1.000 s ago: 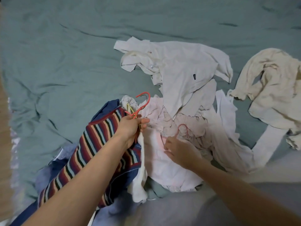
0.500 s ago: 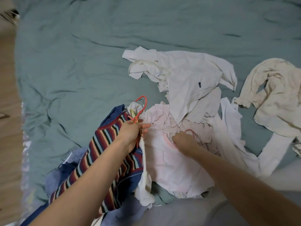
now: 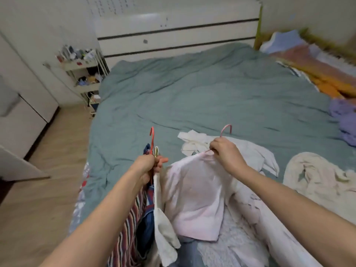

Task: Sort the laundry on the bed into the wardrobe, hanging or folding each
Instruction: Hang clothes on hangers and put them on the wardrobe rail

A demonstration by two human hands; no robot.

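Your right hand (image 3: 225,154) pinches the neck of a pink hanger (image 3: 225,130), and the pale pink shirt (image 3: 194,197) hangs straight below it, lifted off the bed (image 3: 192,97). Your left hand (image 3: 149,166) is clenched round a red hanger (image 3: 152,138) and a second, pale hook beside it; a striped top (image 3: 131,224) and a white garment (image 3: 162,218) dangle under that fist. Other white clothes (image 3: 250,157) lie on the sheet behind the shirt. The striped top's lower part is cut off by the frame, and how many hangers sit in your left fist is hard to tell.
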